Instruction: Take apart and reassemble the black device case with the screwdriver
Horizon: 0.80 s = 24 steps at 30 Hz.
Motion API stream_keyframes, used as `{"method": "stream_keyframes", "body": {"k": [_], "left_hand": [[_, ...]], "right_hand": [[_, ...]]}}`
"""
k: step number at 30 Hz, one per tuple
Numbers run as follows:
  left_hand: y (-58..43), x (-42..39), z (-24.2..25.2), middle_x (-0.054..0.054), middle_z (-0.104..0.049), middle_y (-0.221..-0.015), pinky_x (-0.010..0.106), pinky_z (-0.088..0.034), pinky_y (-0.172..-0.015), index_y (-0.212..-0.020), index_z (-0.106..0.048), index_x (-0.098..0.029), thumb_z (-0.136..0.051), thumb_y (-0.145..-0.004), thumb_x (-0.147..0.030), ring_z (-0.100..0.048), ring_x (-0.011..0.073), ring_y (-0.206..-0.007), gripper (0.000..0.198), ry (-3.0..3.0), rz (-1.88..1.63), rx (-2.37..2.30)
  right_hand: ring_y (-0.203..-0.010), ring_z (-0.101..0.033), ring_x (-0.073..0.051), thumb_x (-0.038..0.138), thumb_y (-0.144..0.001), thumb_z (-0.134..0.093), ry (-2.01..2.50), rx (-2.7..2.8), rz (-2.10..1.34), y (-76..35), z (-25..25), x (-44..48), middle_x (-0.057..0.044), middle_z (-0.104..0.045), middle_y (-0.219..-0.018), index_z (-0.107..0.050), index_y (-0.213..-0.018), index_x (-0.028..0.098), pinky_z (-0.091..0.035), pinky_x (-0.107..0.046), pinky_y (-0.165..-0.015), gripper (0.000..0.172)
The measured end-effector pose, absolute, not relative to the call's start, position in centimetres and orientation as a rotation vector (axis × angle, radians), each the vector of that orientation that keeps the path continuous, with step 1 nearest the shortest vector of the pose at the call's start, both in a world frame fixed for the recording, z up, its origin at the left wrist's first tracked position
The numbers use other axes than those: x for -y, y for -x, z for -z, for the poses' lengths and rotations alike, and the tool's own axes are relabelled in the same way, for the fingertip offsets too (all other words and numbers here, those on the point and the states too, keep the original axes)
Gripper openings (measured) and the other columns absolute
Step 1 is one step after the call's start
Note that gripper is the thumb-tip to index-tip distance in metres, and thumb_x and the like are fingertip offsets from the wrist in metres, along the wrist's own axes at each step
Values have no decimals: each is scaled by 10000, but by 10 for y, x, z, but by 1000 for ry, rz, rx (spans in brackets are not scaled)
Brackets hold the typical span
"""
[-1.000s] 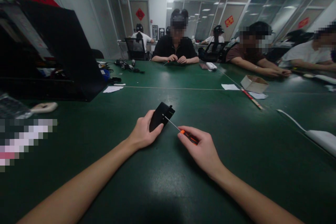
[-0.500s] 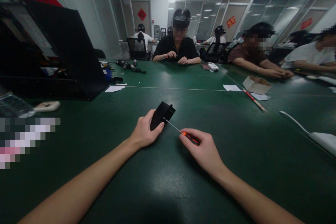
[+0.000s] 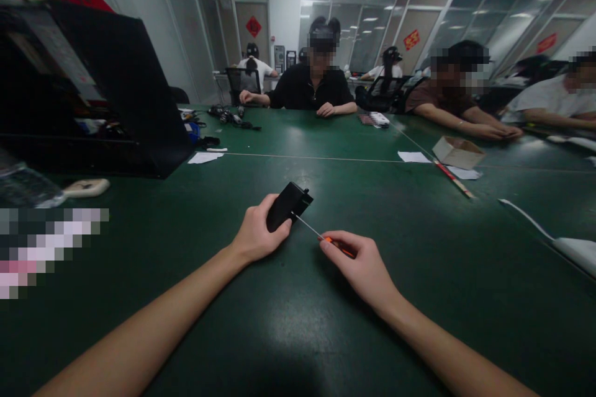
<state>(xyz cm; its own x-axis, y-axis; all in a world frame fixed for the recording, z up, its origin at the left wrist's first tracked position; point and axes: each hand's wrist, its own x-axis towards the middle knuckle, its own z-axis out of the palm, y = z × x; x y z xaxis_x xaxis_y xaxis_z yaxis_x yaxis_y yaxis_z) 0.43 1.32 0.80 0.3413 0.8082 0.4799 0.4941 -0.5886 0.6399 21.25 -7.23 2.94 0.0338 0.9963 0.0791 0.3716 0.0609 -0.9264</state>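
My left hand (image 3: 257, 233) is closed around a black box-shaped device (image 3: 285, 206), tilted above the green table (image 3: 298, 298). A small dark knob or stub sticks out at the device's upper right corner. In my right hand (image 3: 361, 262) is a screwdriver (image 3: 336, 246) with an orange and black handle, pinched between thumb and fingers. Its thin metal shaft points up and left, and the tip meets the side of the device close to my left thumb. What the tip sits in is too small to make out.
A large black case (image 3: 116, 87) stands on the left. Cables (image 3: 233, 116) lie farther back. At the right are an open cardboard box (image 3: 459, 152), a red-and-white strip (image 3: 454, 178) and a white object with a cord (image 3: 575, 251). A person in black (image 3: 310, 90) sits opposite.
My hands hold nearly the same pose, with the screwdriver tip still at the device. The person opposite has stretched one arm out toward the cables.
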Motion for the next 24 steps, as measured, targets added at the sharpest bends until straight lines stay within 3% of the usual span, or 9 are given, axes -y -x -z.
{"method": "stream_keyframes", "body": {"k": [4,8,10,13,16,21,24], "left_hand": [[-5,-15,-7,21,-649,-855,253,-454,-661,-1134,-586,-157,-626,-842,-385,-587,155,-687,373,-2202,-1166,-1180],[-6,-15,-6,24,-649,-869,251,-454,-667,-1147,-578,-151,-627,-849,-389,-589,156,-706,384,-2188,-1208,-1184],[-6,-15,-6,22,-643,-860,248,-449,-656,-1149,-575,-148,-629,-850,-389,-581,153,-699,388,-2176,-1209,-1185],[-6,-14,-7,21,-640,-862,247,-445,-653,-1148,-576,-146,-627,-856,-391,-576,151,-698,385,-2172,-1183,-1162],[-6,-14,-7,24,-642,-875,250,-448,-664,-1147,-576,-150,-620,-863,-398,-582,157,-716,379,-2183,-1168,-1141],[-7,-16,-5,20,-623,-828,254,-438,-635,-1154,-560,-142,-581,-887,-408,-567,156,-673,378,-2214,-1150,-1180],[-6,-16,-4,33,-628,-846,265,-446,-656,-1174,-546,-136,-561,-898,-412,-576,165,-688,391,-2239,-1134,-1193]], "right_hand": [[-783,-634,-199,436,-828,-663,1442,1496,-943,-212,-29,72,-46,-724,-834,-752,-913,169,-462,-301,-717,294],[-529,-486,-117,535,-915,-516,1454,1491,-1133,-213,-24,69,-23,-619,-631,-704,-700,153,-354,-255,-504,477],[-466,-403,-86,553,-910,-515,1444,1433,-1221,-212,-22,69,-8,-590,-620,-688,-722,149,-275,-239,-437,477],[-437,-410,-73,523,-819,-661,1416,1338,-1270,-211,-21,69,40,-538,-609,-652,-845,170,-257,-219,-407,353],[-403,-392,-63,512,-756,-728,1409,1290,-1284,-209,-23,71,65,-504,-590,-622,-871,180,-249,-214,-386,366],[-442,-392,-66,564,-878,-551,1403,1304,-1338,-208,-27,71,-9,-606,-656,-646,-806,148,-243,-214,-391,433],[-453,-390,-64,524,-862,-598,1390,1313,-1328,-210,-27,70,-2,-608,-668,-657,-862,146,-249,-208,-399,382]]}}
